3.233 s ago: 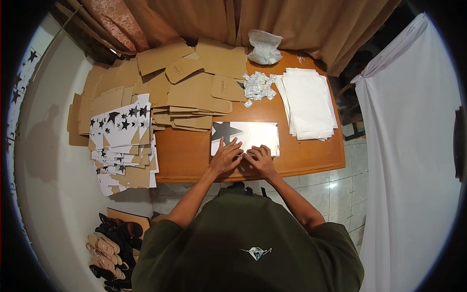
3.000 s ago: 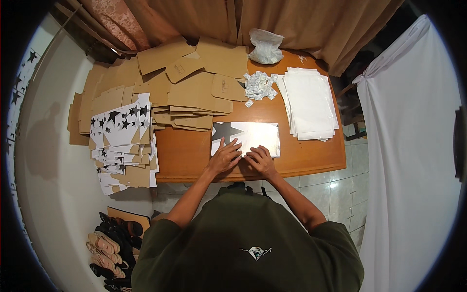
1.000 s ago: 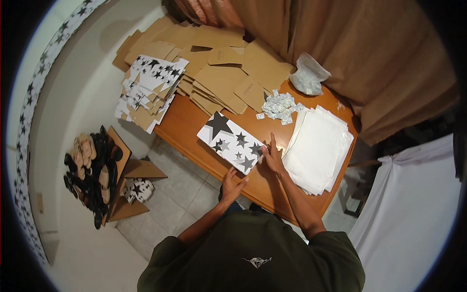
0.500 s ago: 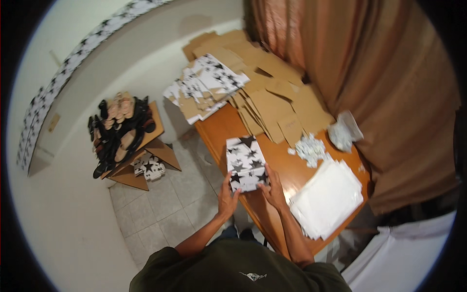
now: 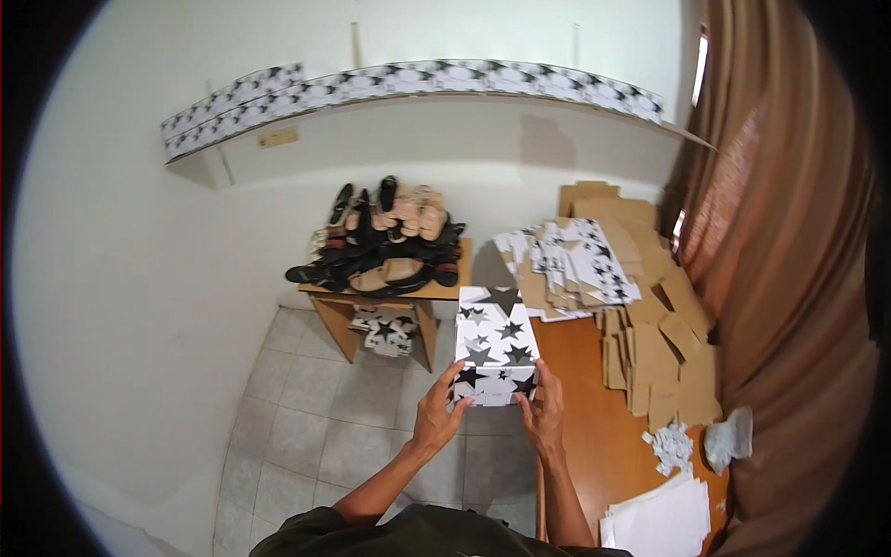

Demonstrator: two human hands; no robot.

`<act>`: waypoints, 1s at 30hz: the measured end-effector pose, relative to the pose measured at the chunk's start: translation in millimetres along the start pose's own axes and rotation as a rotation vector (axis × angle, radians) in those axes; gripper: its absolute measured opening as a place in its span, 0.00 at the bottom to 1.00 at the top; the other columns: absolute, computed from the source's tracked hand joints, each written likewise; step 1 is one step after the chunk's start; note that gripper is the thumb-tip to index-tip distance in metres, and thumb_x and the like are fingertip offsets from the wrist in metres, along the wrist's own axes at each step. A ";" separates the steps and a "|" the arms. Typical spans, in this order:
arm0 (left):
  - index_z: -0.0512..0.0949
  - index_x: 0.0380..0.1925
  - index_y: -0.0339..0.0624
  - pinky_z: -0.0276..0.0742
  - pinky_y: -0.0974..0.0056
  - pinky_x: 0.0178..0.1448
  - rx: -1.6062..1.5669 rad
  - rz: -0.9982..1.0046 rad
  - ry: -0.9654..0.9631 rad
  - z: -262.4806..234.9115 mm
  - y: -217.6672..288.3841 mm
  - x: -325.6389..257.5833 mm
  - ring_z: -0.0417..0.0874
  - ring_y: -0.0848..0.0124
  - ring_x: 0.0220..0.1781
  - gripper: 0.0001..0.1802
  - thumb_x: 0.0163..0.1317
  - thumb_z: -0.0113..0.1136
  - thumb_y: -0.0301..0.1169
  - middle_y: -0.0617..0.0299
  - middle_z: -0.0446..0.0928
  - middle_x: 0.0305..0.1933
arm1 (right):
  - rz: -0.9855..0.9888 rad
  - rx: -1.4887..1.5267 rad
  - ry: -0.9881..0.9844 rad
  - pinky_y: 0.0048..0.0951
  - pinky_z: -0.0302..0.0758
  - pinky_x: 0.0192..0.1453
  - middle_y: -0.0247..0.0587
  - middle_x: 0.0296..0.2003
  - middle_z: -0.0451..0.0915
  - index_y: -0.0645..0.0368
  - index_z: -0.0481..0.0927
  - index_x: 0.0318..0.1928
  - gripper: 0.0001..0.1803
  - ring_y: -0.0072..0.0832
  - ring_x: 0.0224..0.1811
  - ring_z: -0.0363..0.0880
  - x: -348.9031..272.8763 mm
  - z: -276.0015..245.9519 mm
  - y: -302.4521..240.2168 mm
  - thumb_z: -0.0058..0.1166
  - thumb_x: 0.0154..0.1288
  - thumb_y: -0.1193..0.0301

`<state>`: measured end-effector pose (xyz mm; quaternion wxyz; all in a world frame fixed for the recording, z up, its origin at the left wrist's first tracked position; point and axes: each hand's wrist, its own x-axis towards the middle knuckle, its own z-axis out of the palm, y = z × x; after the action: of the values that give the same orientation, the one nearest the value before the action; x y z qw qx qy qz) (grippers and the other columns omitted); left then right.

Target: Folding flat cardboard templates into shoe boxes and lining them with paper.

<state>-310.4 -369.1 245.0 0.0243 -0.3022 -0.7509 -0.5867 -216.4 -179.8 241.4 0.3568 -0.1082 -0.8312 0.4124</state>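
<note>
A closed white shoe box (image 5: 497, 336) printed with black and grey stars is held up in front of me, over the gap beside the wooden table (image 5: 577, 418). My left hand (image 5: 438, 408) grips its near left corner, thumb on the front face and fingers along the side. On the near right corner my right hand (image 5: 544, 406) holds it the same way. Beyond the box, flat star-printed cardboard pieces (image 5: 594, 265) lie in a pile on the table's far end.
Shoes and sandals (image 5: 394, 241) heap on a small wooden stand (image 5: 422, 330), with star-printed boxes (image 5: 384, 332) beneath. A wall shelf holds a row of star boxes (image 5: 436, 85). Brown cardboard (image 5: 654, 343), crumpled paper bits (image 5: 670, 447), a plastic bag (image 5: 728, 440) and white sheets (image 5: 657, 520) lie along the table.
My view has turned left toward the stand and wall shelf. The box, still in both hands, has moved from over the table's edge to over the floor.
</note>
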 end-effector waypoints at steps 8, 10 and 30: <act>0.65 0.72 0.48 0.89 0.57 0.57 0.104 0.184 0.205 -207.7 11.4 98.1 0.82 0.61 0.63 0.42 0.58 0.70 0.16 0.53 0.73 0.69 | -0.340 0.076 0.004 0.30 0.83 0.40 0.49 0.54 0.75 0.52 0.67 0.74 0.43 0.38 0.51 0.79 125.1 146.0 -146.1 0.69 0.59 0.81; 0.64 0.72 0.46 0.88 0.58 0.58 0.117 0.243 0.266 -260.4 6.2 116.0 0.82 0.62 0.63 0.41 0.59 0.68 0.15 0.52 0.73 0.69 | -0.346 0.133 -0.040 0.31 0.82 0.40 0.48 0.52 0.76 0.52 0.66 0.74 0.44 0.38 0.50 0.79 150.2 189.0 -188.6 0.69 0.59 0.82; 0.63 0.74 0.54 0.90 0.56 0.56 0.210 0.539 0.372 -514.9 36.7 368.1 0.81 0.58 0.63 0.45 0.58 0.69 0.16 0.48 0.74 0.69 | -0.700 0.346 0.193 0.33 0.89 0.39 0.44 0.49 0.77 0.46 0.64 0.76 0.47 0.35 0.46 0.80 404.3 391.2 -362.0 0.69 0.58 0.82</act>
<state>-756.9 -669.0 580.6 0.3458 -0.3733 -0.6832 -0.5238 -733.8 -456.5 562.7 0.5650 0.2051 -0.6989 0.3877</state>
